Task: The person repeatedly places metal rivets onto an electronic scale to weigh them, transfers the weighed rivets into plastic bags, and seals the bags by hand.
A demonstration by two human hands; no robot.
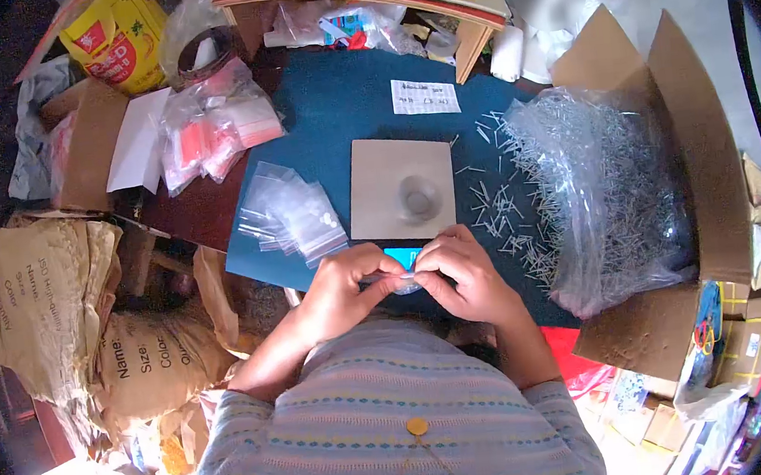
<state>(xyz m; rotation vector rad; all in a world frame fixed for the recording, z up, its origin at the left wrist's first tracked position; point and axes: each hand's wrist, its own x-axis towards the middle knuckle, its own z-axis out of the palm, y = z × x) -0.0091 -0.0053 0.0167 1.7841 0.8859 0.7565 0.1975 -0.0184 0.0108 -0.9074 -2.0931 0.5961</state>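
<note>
Close to my body, my left hand [353, 284] and my right hand [464, 275] pinch the top edge of a small clear plastic bag [407, 287], fingertips almost touching; its contents are hard to make out. Just beyond them stands a scale with a square beige plate [378, 175], its blue display [400, 256] partly hidden by my fingers. A small round dish [417, 199] rests on the plate. Left of the scale lies a fan of clear zip bags [291, 211]. To the right are loose, thin silvery nails or screws [499, 217].
An open cardboard box [707, 151] at right holds a clear plastic liner full of these metal pieces. Red-and-clear bags [215, 134] lie at back left. A paper label [425, 96] is on the blue mat [330, 96], below a wooden shelf [467, 46]. Brown sacks [149, 356] stand left.
</note>
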